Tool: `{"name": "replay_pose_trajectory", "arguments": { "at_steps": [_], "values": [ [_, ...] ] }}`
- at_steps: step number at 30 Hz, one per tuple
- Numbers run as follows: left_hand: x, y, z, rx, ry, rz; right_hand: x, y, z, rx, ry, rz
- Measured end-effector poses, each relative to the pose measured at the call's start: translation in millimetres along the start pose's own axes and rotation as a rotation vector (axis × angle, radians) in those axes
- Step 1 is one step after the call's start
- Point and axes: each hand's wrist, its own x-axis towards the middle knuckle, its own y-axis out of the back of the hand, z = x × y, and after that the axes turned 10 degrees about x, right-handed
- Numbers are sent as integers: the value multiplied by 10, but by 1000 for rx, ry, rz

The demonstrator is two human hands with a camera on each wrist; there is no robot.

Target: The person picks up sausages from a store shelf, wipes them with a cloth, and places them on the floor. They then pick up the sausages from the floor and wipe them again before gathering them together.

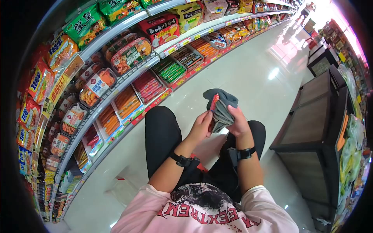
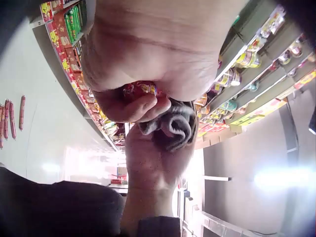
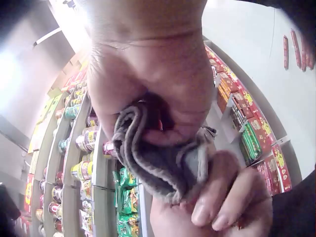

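Overlapping folded grey cloth (image 1: 222, 115), the sausage (image 1: 214, 101) looks red.

Stocked shelves (image 1: 116, 32) line a glossy pale floor (image 1: 241, 73) with bright reflections (image 1: 274, 73).

Bright, cool light floods a shop aisle, bleaching the far end of the glossy floor (image 1: 233, 73) to white and pink, where a distant figure (image 1: 307, 11) dissolves in the glare. A sharp highlight gleams off the tiles closer in. The head camera's lens bows the shelves (image 1: 130, 22) into arcs and sinks the picture's corners in black, though the left hand (image 1: 202, 126), right hand (image 1: 237, 122) and grey cloth (image 1: 221, 116) look fairly crisp. Both wrist views are hazier, with white flare at one side, background goods in soft focus and deep shadow inside the cloth's folds.
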Motion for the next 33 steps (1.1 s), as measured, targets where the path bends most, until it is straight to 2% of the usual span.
{"name": "replay_pose_trajectory", "arguments": {
  "at_steps": [2,4,6,9,11,14,17,20,23,26,29,32,33],
  "values": [
    [54,-126,-103,27,22,64,39,96,136,-79,52,113],
    [150,-172,-191,232,-106,81,103,208,200,-124,86,173],
    [217,-177,-256,370,-140,59,127,261,233,-156,142,254],
    [261,-158,-351,464,-110,-2,151,262,198,-82,129,257],
    [302,-169,-424,516,-172,-2,150,264,189,-67,149,276],
    [273,-190,-384,589,-114,25,174,204,189,-140,193,365],
    [328,-133,-495,722,-244,99,238,303,243,-190,203,411],
    [144,-241,-119,1145,-89,249,298,236,287,-175,234,421],
    [98,-237,-83,1381,-152,342,339,288,328,-150,228,411],
    [65,-195,-34,1465,-280,403,342,215,333,-241,266,496],
    [110,-122,-92,1348,-346,394,324,143,281,-287,274,534],
    [214,29,-153,929,-61,207,305,135,228,-219,282,509],
    [204,49,-147,840,-76,170,310,147,211,-67,233,478]
  ]
}}
